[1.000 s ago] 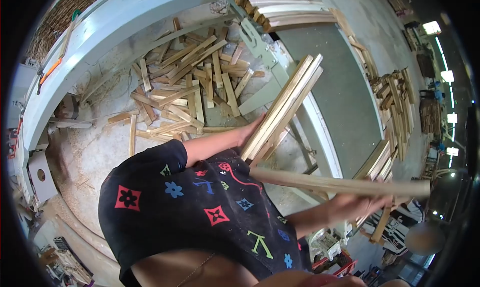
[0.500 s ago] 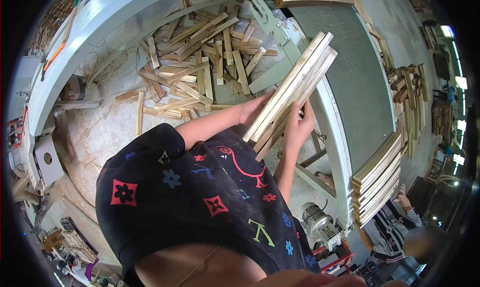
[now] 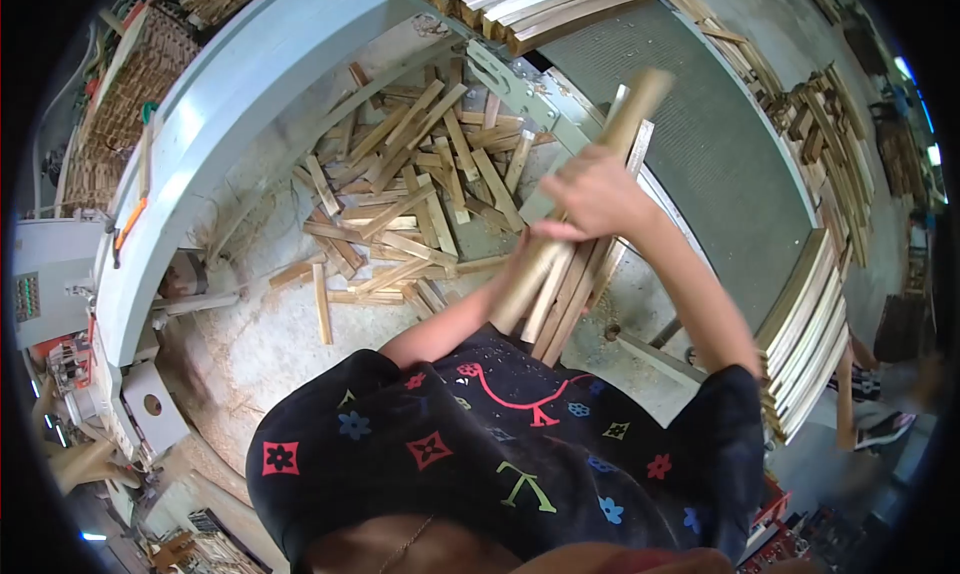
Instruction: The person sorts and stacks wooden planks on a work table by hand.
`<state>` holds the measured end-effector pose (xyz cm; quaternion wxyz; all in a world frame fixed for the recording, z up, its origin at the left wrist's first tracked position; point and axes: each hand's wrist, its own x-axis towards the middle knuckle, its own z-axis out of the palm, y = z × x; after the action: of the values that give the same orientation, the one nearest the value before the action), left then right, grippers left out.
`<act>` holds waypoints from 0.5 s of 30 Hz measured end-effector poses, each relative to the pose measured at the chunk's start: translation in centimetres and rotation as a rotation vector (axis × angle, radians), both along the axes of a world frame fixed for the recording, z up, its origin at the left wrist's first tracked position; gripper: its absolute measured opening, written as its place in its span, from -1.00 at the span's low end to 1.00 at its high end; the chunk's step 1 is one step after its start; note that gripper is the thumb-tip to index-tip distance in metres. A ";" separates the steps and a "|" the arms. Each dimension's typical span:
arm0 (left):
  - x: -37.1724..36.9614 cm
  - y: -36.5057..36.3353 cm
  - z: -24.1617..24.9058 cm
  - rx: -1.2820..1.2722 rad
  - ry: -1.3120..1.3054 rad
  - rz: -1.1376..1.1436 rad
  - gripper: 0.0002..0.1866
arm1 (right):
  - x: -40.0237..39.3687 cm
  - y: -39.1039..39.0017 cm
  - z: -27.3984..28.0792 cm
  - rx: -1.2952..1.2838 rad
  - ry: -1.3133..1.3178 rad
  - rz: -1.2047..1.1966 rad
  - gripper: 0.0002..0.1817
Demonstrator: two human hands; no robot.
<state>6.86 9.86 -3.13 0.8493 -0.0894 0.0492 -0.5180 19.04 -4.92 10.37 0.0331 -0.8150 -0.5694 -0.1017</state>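
Observation:
Against my chest, a small bundle of wooden strips [image 3: 568, 309] is held at a slant, their lower ends near my shirt. My left hand [image 3: 514, 266] grips the bundle from its left side, with most of its fingers hidden behind the wood. Over the top, my right hand [image 3: 598, 196] is closed around one wooden strip [image 3: 637, 109]. That strip and the right hand are smeared by motion. The strip's upper end rises above the other strips, beside the edge of the green conveyor belt [image 3: 690, 144].
Loose wooden pieces [image 3: 430, 199] lie heaped on the floor ahead. Stacked strips [image 3: 545, 9] sit at the belt's far end, and another stack [image 3: 805, 329] at its near right end. A curved pale machine frame [image 3: 165, 189] arches at left. Another person's arm [image 3: 846, 399] shows at far right.
My right hand has moved from the bundle's right side to over its top, now around one strip. The view has shifted, with more of the far stack showing.

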 end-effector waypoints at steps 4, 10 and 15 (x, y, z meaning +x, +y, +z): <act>-1.2 -1.0 -1.6 0.173 -0.352 0.021 -0.15 | -5.8 -0.4 4.9 0.313 0.143 -1.176 -0.48; -2.0 -1.6 -4.9 0.253 -0.155 -0.008 -0.29 | -9.1 -2.3 -2.8 0.486 0.554 -1.501 -0.41; -2.3 -1.4 -5.1 0.300 -0.165 0.027 -0.32 | -6.0 -1.6 -2.5 0.635 -0.172 -0.957 -0.53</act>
<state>4.53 8.48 -8.18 0.8611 0.0807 0.0551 -0.4990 13.01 -6.54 7.82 0.1796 -0.9207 -0.0801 -0.3371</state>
